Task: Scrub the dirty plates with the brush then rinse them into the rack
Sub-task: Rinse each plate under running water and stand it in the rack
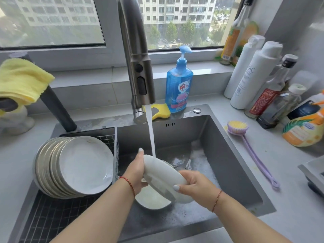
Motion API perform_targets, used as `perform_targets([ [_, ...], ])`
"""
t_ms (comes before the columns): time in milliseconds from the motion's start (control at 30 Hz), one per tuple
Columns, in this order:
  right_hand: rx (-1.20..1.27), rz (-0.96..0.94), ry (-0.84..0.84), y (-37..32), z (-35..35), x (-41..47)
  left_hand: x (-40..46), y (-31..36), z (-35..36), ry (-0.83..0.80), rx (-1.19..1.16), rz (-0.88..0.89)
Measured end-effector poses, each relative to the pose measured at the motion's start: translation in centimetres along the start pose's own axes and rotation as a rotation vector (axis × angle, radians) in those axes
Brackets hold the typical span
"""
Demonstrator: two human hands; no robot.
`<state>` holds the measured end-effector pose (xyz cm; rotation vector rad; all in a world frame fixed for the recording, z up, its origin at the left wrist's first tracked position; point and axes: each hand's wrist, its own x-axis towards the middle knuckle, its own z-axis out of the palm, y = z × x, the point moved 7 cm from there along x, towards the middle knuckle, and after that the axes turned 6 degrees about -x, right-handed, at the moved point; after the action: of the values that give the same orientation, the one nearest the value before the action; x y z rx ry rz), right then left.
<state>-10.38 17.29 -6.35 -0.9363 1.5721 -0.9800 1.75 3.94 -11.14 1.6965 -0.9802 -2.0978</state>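
I hold a white plate (162, 174) tilted on edge under the running water stream (151, 137) from the faucet (140, 67). My left hand (135, 170) grips its left rim, my right hand (191, 183) grips its lower right rim. Below it another white plate (152, 199) lies in the soapy sink (228, 155). Several white plates (73, 165) stand stacked on edge in the wire rack (52, 216) at the sink's left. The purple brush (249, 144) with yellow bristles lies on the counter right of the sink.
A blue dish-soap pump bottle (178, 85) and a yellow sponge (161, 111) sit behind the sink. Several bottles (254, 76) crowd the right counter. A yellow cloth (21, 79) hangs at the left. A grey appliance corner (313, 174) sits at the right edge.
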Motion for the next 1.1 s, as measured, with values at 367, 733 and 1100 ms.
perform_targets([
  [367,0.486,-0.019,-0.06,-0.5,-1.9,3.8,0.0,-2.5,-2.8,-0.04,-0.248,-0.075],
  [733,1.077,-0.017,-0.012,1.1,-0.4,6.3,-0.8,0.2,-4.7,-0.011,-0.49,0.06],
  [1100,1.412,0.083,-0.05,1.0,4.1,6.0,-3.8,4.7,-5.1,-0.024,-0.525,0.232],
])
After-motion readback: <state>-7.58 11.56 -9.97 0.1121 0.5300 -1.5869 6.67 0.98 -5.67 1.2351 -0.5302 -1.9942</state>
